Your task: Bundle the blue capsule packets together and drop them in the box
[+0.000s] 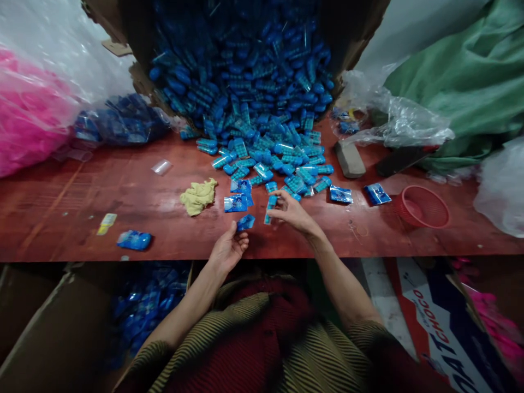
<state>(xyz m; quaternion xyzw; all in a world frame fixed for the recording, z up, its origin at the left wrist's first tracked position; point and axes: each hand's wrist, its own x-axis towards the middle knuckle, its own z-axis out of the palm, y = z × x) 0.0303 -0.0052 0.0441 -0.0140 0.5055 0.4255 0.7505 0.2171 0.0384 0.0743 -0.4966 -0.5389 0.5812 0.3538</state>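
Note:
Near the table's front edge, my left hand [230, 246] pinches a small blue printed packet [245, 222] between thumb and fingers. To its right, my right hand [292, 212] grips a small clear tube-like container with blue contents [269, 208], held upright just above the tabletop. The two hands are a short way apart. Just beyond the left hand lie some more blue printed packets [236, 203]. A loose heap of similar blue containers [282, 158] spreads over the table beyond my right hand, spilling from a cardboard box [356, 38] lying open toward me.
A crumpled yellow cloth [198, 196] lies left of the packets. At right are a red plastic basket [422, 206], a grey block [350, 159] and two blue packets [341, 194]. Another blue packet [134, 240] lies front left. Pink [33, 109] and green [462, 76] bags flank the table.

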